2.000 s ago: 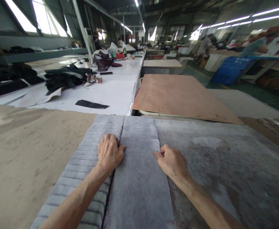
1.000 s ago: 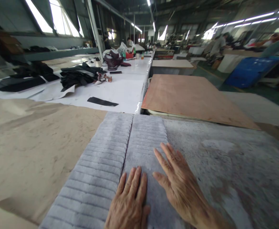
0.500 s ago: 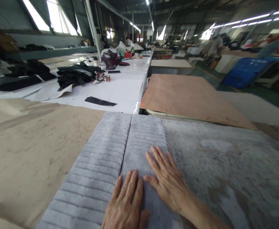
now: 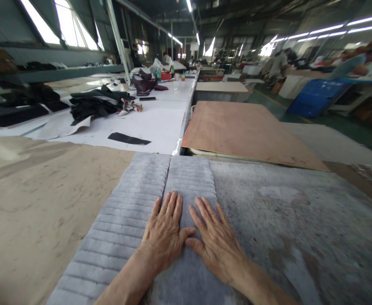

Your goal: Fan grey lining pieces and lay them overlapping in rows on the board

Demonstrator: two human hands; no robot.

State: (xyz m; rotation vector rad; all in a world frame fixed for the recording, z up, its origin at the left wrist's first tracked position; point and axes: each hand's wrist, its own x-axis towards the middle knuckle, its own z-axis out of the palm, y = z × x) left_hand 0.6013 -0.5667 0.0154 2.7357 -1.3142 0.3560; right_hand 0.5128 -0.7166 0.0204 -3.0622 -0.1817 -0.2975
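Note:
Two strips of grey ribbed, plush-looking fabric lie side by side, running away from me with a narrow gap between them. My left hand [image 4: 165, 231] rests flat, fingers stretched forward, on the right fabric strip [image 4: 192, 176] near the gap. Beside it my right hand [image 4: 216, 241] is also flat with spread fingers, on the same strip close to its right edge. The two thumbs almost meet. To the left, the wider-looking fabric strip [image 4: 109, 237] shows many crosswise ridges. Neither hand grips anything.
Brown paper [image 4: 46, 203] covers the table at left; a worn grey board [image 4: 287, 228] lies at right. Ahead are a brown board [image 4: 243, 131], a dark fabric scrap [image 4: 129, 138] and a black cloth pile [image 4: 93, 103]. A blue panel [image 4: 317, 97] and people are farther right.
My left hand has slid forward along the fabric, level with the right one. My right hand stays flat in about the same place. The view has shifted slightly to the right.

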